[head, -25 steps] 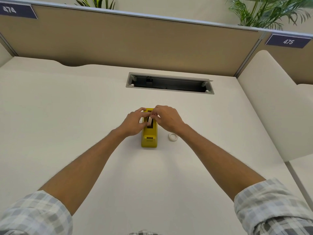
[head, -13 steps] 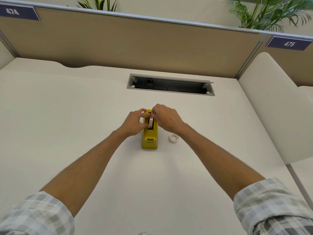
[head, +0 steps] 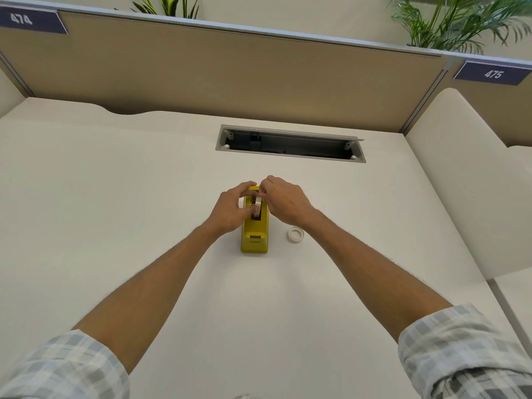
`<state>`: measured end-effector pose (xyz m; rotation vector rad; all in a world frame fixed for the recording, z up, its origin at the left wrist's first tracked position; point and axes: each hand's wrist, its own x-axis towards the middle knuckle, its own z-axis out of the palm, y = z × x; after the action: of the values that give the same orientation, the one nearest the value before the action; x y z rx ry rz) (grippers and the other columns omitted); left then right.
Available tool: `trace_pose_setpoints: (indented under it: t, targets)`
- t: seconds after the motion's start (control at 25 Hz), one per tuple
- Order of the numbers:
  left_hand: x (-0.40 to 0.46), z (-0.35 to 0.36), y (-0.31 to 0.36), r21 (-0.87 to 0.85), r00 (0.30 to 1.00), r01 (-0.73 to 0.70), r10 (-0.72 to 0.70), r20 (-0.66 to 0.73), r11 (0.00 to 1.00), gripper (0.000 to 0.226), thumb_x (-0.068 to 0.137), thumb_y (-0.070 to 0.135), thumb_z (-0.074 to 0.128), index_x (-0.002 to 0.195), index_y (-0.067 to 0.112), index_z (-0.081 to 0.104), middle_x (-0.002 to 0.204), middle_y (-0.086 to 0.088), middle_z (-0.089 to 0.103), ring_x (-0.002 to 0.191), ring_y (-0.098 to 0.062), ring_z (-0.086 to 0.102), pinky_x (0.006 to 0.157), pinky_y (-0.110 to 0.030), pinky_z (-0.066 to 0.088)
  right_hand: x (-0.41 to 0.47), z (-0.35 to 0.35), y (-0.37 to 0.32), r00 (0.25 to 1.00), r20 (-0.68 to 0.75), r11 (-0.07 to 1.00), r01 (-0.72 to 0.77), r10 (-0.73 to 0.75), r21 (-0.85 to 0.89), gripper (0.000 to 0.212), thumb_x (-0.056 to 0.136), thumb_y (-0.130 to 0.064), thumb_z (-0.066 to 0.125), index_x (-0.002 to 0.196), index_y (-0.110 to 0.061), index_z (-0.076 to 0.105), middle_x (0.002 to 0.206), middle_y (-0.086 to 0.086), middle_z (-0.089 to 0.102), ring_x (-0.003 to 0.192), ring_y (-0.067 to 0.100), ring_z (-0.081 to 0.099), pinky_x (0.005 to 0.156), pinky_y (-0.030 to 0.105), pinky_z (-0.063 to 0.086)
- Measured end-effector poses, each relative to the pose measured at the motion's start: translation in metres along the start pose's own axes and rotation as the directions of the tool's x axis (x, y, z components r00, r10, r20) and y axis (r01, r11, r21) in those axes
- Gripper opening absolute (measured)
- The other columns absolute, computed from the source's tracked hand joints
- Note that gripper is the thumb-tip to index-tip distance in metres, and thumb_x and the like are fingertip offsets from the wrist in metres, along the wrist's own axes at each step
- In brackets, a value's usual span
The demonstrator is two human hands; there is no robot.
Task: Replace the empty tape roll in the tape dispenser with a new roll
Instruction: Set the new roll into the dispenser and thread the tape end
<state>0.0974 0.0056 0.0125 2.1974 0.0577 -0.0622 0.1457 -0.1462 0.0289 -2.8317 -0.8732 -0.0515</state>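
Observation:
A yellow tape dispenser (head: 255,237) stands on the white desk (head: 144,197), its cutter end toward me. A tape roll (head: 257,205) sits upright in its slot. My left hand (head: 230,210) holds the roll from the left, thumb and fingers pinched on it. My right hand (head: 283,201) pinches the roll's top edge from the right. A small white ring, the empty tape roll (head: 295,234), lies flat on the desk just right of the dispenser.
An open cable tray slot (head: 290,144) is set into the desk behind the dispenser. A tan partition (head: 230,73) runs along the back. A white side panel (head: 466,180) stands at the right.
The roll has settled lower into the dispenser slot. My fingers have shifted slightly toward its top and far end. The empty roll has not moved.

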Motion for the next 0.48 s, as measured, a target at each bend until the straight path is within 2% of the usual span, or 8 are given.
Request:
trace_pose_setpoints:
  t: [0.2, 0.32, 0.48]
  targets:
    - [-0.0015, 0.0029, 0.0022, -0.005, 0.999, -0.042, 0.042, -0.013, 0.999, 0.062, 0.080, 0.013, 0.074, 0.135, 0.022, 0.047, 0.130, -0.002, 0.062, 0.124, -0.023, 0.053, 0.103, -0.035, 0.040, -0.0020, 0.0007, -0.0041, 1.000, -0.011, 1.000, -0.001, 0.000, -0.011, 0.021, 0.100, -0.023, 0.052, 0.117, -0.010, 0.054, 0.111, 0.007, 0.060, 0.090, 0.019, 0.058, 0.070, 0.032, 0.055]
    - [-0.0025, 0.0056, 0.0014, -0.006, 0.998, -0.055, 0.055, -0.023, 0.998, 0.064, 0.079, 0.012, 0.074, 0.135, 0.023, 0.046, 0.130, -0.002, 0.062, 0.122, -0.023, 0.054, 0.104, -0.039, 0.044, -0.0046, 0.0029, -0.0032, 1.000, -0.005, 1.000, -0.003, 0.003, -0.002, 0.021, 0.101, -0.024, 0.049, 0.117, -0.011, 0.053, 0.112, 0.006, 0.058, 0.087, 0.017, 0.055, 0.068, 0.031, 0.052]
    - [0.0009, 0.0060, 0.0031, 0.030, 0.999, -0.033, 0.033, -0.021, 0.999, 0.069, 0.078, 0.016, 0.075, 0.139, 0.022, 0.043, 0.139, -0.004, 0.051, 0.125, -0.023, 0.048, 0.097, -0.030, 0.041, -0.0060, 0.0023, -0.0037, 1.000, -0.008, 0.999, -0.019, 0.019, 0.045, 0.021, 0.102, -0.025, 0.047, 0.116, -0.010, 0.054, 0.114, 0.006, 0.058, 0.085, 0.016, 0.056, 0.071, 0.033, 0.056]
